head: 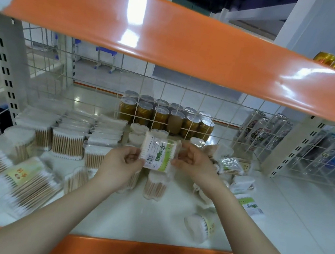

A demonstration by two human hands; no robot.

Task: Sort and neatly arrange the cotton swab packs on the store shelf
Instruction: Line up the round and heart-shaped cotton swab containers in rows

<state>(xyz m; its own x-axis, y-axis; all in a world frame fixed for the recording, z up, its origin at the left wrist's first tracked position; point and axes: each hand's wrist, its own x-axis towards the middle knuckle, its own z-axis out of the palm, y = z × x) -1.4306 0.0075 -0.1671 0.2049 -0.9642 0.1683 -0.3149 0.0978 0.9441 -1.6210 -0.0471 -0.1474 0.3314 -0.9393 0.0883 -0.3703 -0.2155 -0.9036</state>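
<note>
Both hands hold up one cotton swab pack with a green label and a barcode (158,153) above the middle of the white shelf (278,216). My left hand (121,161) pinches its lower left edge and my right hand (191,162) grips its right side. Upright wooden-stick swab packs (66,143) stand in a row at the back left. Flat packs with a yellow label (26,176) lie at the front left. Loose packs (232,165) lie scattered at the right, and a round tub of swabs (200,227) lies on its side near the front.
A wire grid (166,97) backs the shelf, with gold cans (163,117) and silver cans (262,130) behind it. An orange shelf edge (173,42) hangs overhead, and another orange edge (146,252) runs along the front. Perforated uprights (4,67) stand at both sides.
</note>
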